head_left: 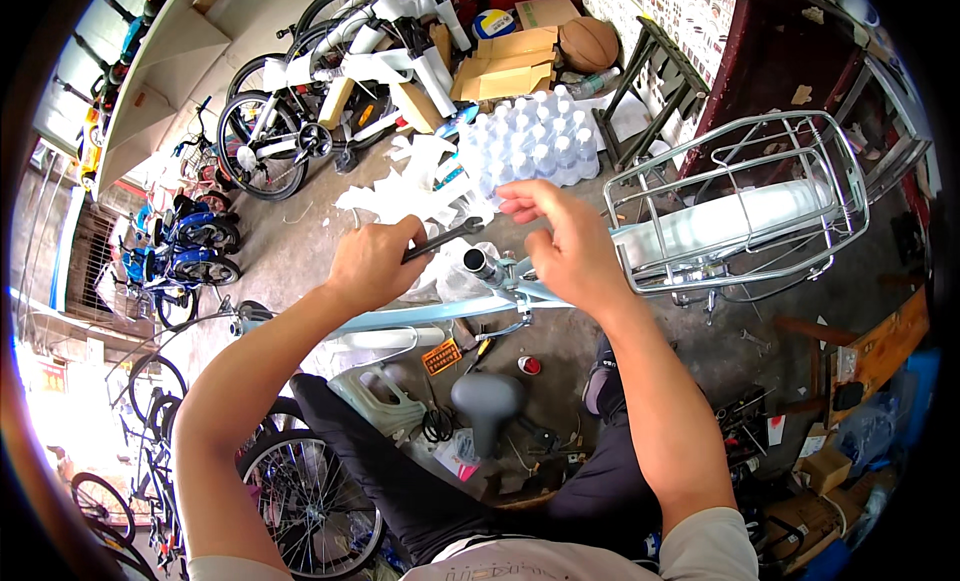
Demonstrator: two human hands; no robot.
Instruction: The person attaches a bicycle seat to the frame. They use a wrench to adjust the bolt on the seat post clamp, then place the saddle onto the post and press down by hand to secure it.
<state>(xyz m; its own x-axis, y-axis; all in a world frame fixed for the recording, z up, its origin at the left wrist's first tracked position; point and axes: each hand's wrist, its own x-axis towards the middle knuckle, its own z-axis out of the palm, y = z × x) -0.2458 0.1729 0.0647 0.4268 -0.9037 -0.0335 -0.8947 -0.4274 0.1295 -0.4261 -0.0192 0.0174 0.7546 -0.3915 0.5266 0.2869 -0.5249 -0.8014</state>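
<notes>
My left hand (372, 266) is closed around an open-ended wrench (445, 238), its jaw pointing right above the bicycle frame. My right hand (568, 249) is raised just right of the jaw, fingers apart and bent, with nothing visible in it. Below and between the hands stands the open end of the seat tube (481, 265) on a light blue bicycle frame (400, 317). To the right, a silver rear rack (745, 163) sits over the pale rear fender (700, 228). A dark saddle (487, 405) lies off the bike on the floor.
Shrink-wrapped water bottles (530, 146) stand just beyond the frame, beside white wrapping scraps (410, 186). Partly wrapped bicycles (265, 146) and a basketball (588, 45) are farther back. A spoked wheel (312, 501) is near my left leg; a wooden bench (885, 346) is at right.
</notes>
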